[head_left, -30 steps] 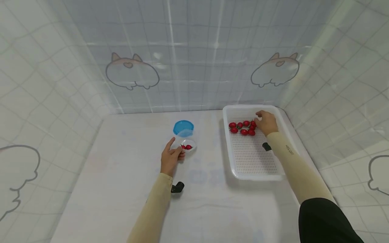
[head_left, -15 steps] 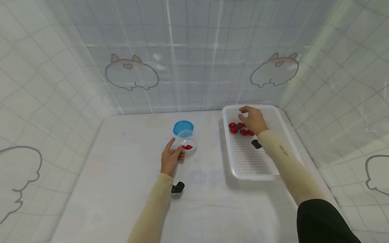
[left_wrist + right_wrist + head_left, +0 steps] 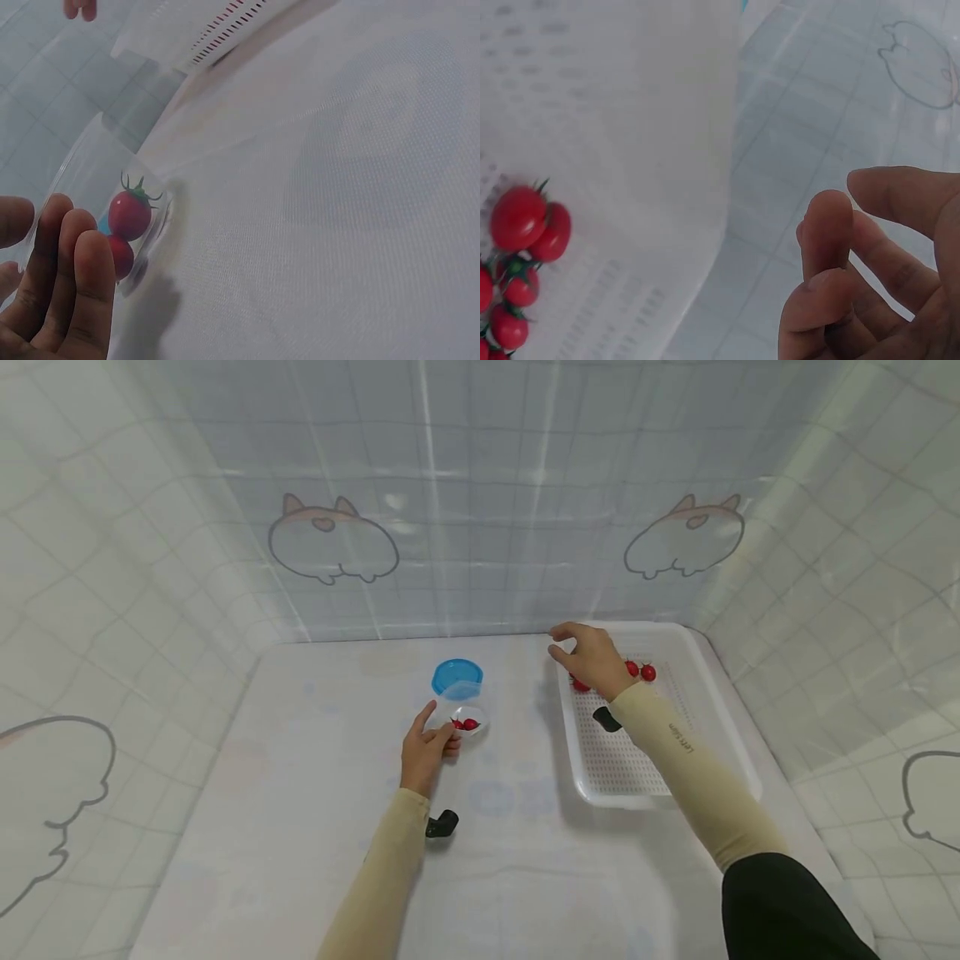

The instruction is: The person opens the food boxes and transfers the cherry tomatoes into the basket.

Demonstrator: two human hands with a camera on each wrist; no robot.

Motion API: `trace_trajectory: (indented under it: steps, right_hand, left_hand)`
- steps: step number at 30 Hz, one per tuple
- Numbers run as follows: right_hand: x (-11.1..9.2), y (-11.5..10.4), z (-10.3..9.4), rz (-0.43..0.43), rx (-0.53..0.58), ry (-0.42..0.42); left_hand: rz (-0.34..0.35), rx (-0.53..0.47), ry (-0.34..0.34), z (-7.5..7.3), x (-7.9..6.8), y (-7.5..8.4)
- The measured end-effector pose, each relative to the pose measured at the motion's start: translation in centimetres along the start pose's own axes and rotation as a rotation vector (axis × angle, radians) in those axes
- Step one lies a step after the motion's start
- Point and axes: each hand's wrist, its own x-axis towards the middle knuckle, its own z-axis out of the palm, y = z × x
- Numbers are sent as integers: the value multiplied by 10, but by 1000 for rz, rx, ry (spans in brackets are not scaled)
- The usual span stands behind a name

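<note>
My left hand (image 3: pixel 423 756) holds a small clear plastic cup (image 3: pixel 94 154), its fingers bent along the cup's side. Two red cherry tomatoes (image 3: pixel 130 215) with green stems lie inside. Just behind the cup is a round blue lid (image 3: pixel 456 674). My right hand (image 3: pixel 592 658) hovers over the back left rim of a white perforated basket (image 3: pixel 573 764), thumb and forefinger apart. Nothing shows between its fingers in the right wrist view. Below it, several cherry tomatoes (image 3: pixel 517 217) lie in the basket, partly hidden by the hand in the head view.
A white cloth (image 3: pixel 315 793) covers the table. Tiled-pattern sheets with animal drawings (image 3: pixel 333 539) stand at the back and both sides. The basket sits close to the right sheet. Black wrist camera mounts (image 3: pixel 442 823) stick out beside the forearms.
My right hand has moved left across the basket, from its right part to the left rim, uncovering tomatoes on the right. The left hand and cup have stayed in place.
</note>
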Motion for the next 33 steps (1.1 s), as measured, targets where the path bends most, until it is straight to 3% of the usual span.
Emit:
trace_trajectory:
  steps: [19,33]
  right_hand:
    - [6,-41,30,-78,26,-50]
    - [2,-62,63,-83,25,-164]
  left_hand:
    - [7,10,17,2,0,-1]
    - [3,19,16,3,0,-2]
